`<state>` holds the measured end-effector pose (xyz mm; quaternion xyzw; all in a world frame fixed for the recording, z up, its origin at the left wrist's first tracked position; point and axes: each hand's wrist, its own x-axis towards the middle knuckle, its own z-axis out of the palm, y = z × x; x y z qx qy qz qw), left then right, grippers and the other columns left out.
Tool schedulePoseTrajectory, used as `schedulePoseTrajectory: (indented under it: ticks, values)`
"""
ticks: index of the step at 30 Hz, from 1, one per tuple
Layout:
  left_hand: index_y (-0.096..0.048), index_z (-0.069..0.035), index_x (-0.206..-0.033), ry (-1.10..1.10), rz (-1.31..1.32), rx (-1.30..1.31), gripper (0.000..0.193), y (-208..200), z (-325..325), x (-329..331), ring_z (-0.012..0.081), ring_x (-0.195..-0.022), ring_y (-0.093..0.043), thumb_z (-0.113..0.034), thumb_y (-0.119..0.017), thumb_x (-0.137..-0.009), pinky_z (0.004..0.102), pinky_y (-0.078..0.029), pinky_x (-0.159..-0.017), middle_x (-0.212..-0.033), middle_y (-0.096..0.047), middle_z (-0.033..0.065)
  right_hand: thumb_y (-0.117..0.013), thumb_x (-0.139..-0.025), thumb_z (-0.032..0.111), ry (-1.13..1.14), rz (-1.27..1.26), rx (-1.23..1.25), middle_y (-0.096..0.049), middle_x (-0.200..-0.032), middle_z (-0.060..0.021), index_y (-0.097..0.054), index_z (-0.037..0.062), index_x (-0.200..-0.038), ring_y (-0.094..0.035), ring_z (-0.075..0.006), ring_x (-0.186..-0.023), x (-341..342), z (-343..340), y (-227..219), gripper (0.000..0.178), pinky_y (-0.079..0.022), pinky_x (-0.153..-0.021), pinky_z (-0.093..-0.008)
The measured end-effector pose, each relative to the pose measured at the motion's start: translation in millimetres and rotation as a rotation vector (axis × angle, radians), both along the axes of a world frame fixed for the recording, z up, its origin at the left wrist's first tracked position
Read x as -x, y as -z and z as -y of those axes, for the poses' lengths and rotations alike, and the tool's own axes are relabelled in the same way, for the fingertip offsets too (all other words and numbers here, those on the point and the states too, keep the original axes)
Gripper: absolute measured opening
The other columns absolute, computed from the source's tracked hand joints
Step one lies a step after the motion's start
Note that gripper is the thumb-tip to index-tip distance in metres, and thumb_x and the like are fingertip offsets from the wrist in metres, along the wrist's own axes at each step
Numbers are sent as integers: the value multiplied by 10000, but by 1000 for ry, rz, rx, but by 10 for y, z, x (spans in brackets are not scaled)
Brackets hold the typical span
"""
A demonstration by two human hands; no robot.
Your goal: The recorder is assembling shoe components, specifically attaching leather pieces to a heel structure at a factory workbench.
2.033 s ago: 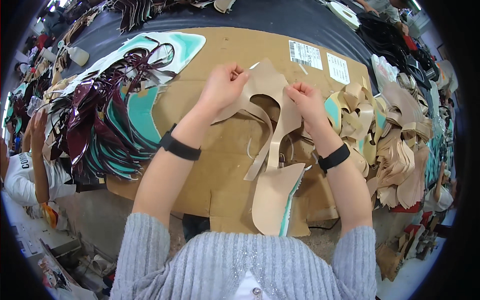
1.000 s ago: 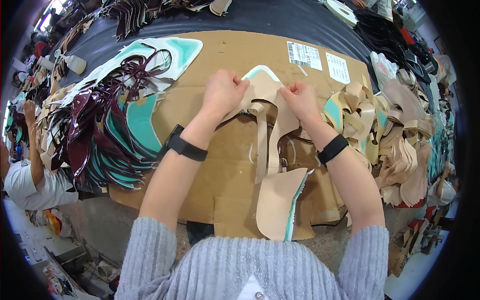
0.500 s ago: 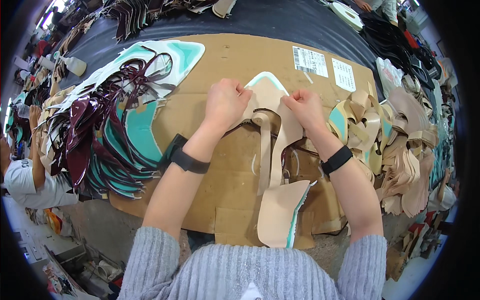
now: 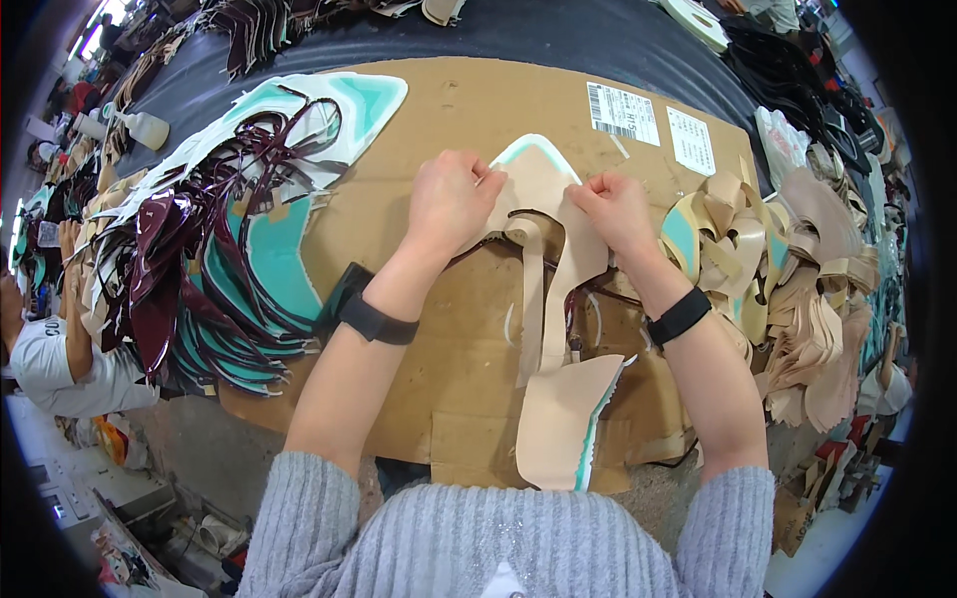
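Near edge: the beige heel end of a sandal upper point(image 4: 554, 419) lies on the cardboard sheet point(image 4: 469, 110). Mid-table: left hand point(image 4: 449, 204) and right hand point(image 4: 616, 211) pinch its teal-backed toe end flat, fingers closed on it. Left: dark maroon strap pieces point(image 4: 189, 259). Right: beige cut pieces point(image 4: 797, 289). Far: black table point(image 4: 558, 35).

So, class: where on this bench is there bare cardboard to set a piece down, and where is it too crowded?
Bare cardboard lies beyond the hands, between the teal pieces and the white labels. Another patch sits between the left forearm and the tan sandal piece. The maroon strap pile and the tan stack crowd both sides.
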<state>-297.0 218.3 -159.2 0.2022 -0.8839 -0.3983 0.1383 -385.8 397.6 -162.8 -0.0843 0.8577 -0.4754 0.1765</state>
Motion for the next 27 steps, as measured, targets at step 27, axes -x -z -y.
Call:
schedulePoseTrajectory:
  ticks: [27]
  values:
    - [-635, 4, -679, 24, 48, 19, 213, -19, 27, 13, 347, -672, -625, -195, -680, -742, 415, -498, -642, -676, -630, 187, -661, -753, 174, -36, -16, 33, -651, -700, -133, -645, -50, -776, -624, -181, -613, 30, -28, 13, 226, -496, -565, -314]
